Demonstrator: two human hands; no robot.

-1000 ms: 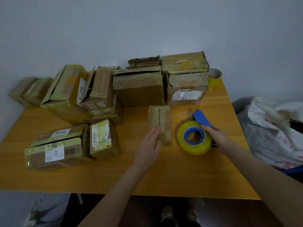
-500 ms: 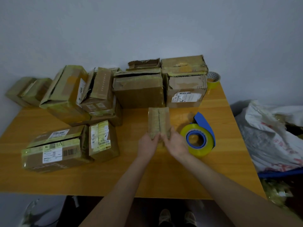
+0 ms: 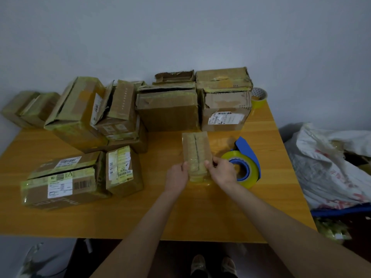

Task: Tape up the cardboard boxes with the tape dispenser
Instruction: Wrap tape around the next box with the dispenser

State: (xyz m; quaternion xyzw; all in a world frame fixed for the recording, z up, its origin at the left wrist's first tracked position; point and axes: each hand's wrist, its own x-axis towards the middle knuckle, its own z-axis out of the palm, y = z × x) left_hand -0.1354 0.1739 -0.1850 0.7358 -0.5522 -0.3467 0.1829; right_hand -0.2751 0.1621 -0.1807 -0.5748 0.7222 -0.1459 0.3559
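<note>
Grip from both sides

Head view: a small narrow cardboard box (image 3: 196,151), brown and wrapped in glossy yellowish tape, lies on the orange-brown wooden tabletop (image 3: 140,217) right of centre. Its long side runs from near to far, and a seam runs down its top. The left hand (image 3: 176,176) grips the near left edge of this box, thumb on top and fingers curled against the side. The right hand (image 3: 221,172) grips the near right edge the same way, thumb on top and fingers bent round the side. Both bare forearms reach in over the near edge.

The blue tape dispenser (image 3: 248,152), loaded with a thick roll of yellowish tape (image 3: 251,177), rests on the tabletop just right of the box. The right hand partly covers it, and I cannot tell whether the two touch.

Against the pale grey wall (image 3: 180,33) at the far edge stand a large dented brown box (image 3: 168,113) and, to its right, a stack of two brown boxes (image 3: 224,111), the lower one with a white label. Further left, several taped boxes (image 3: 80,113) lean on one another. Two labelled boxes (image 3: 60,181) lie side by side at the near left. A spare yellow tape roll (image 3: 259,97) stands at the far right corner, just beside the stack. Right of the tabletop lies a crumpled white plastic bag (image 3: 331,167) with red print. A pair of light shoes (image 3: 212,265) shows below the near edge.
</note>
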